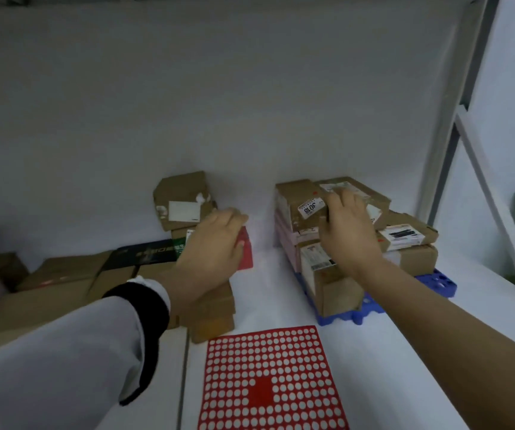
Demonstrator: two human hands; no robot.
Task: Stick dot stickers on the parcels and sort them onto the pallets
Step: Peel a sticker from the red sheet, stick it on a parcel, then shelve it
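Right hand (pixel 347 225), fingers spread flat, presses the top cardboard parcel (pixel 347 185) stacked on the far-right blue pallet (pixel 436 282). Left hand (pixel 215 240) clamps a thin red parcel (pixel 246 252), likely light and best held by its edges.

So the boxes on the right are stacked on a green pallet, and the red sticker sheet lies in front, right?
Not quite. The head view shows the pallet under the right-hand boxes is blue, not green. The red sticker sheet does lie in front.

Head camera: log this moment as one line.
left hand: holds red parcel | right hand: rests on parcel stack on blue pallet | sticker sheet: on table
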